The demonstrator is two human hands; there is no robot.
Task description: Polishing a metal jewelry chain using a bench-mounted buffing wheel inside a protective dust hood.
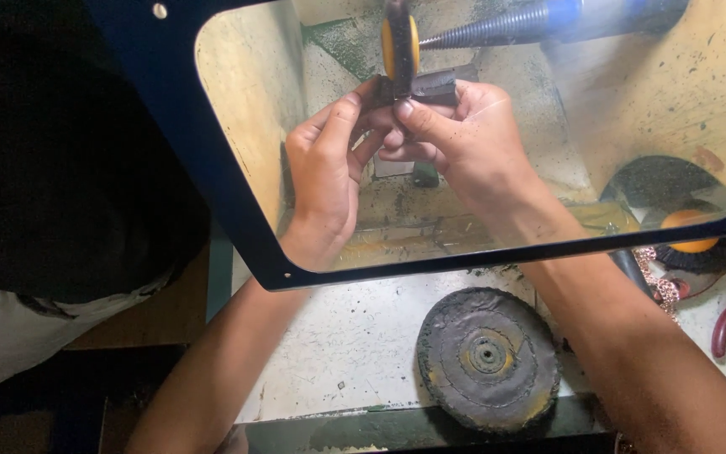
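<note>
Fingers (pixel 355 109) of the left hand (pixel 325 172) and right hand (pixel 464 139) pinch a small dark workpiece (pixel 430 86), held against the yellow-centred spinning wheel (pixel 400 42) beside a tapered threaded spindle (pixel 489 27). Both hands work behind a clear shield with a dark blue frame (pixel 237 227). Nearer the viewer, a worn, blackened buffing wheel (pixel 487 357) lies flat on the pale, stained desk (pixel 346 345).

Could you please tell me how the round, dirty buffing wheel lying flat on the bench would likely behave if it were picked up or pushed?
The buffing wheel looks like stitched cloth layers, so probably light and slightly flexible. Lying flat, it should slide, not roll. Its dark grime would likely smear fingers.
</note>
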